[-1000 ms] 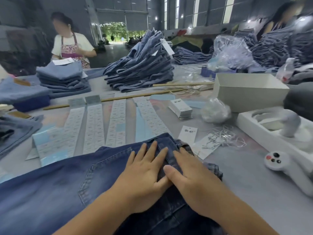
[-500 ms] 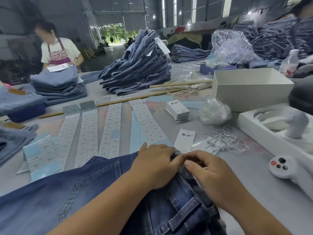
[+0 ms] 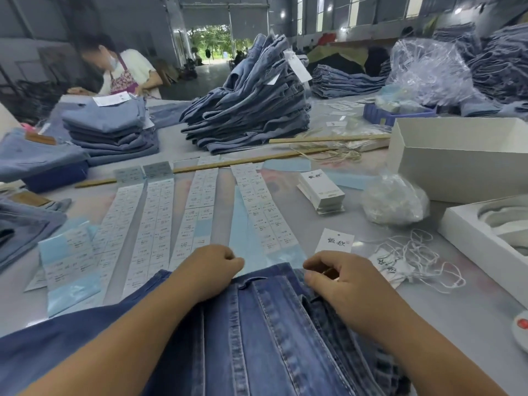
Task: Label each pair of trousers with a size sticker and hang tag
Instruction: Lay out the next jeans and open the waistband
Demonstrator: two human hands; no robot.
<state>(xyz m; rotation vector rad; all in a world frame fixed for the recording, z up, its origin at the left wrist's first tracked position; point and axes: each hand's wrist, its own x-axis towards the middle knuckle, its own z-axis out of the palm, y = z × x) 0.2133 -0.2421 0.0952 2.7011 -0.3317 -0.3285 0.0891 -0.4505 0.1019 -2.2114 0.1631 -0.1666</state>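
Both hands — left hand, right hand — curl their fingers, gripping the jeans waistband.

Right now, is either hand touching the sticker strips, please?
No, both the left hand and right hand grip the jeans, short of the sticker strips.

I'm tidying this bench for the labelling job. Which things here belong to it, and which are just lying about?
For the job:
jeans, gripped by left hand and right hand
sticker strips
hang tag
tag stack
strings

Lying about:
white box
wooden sticks
plastic bag
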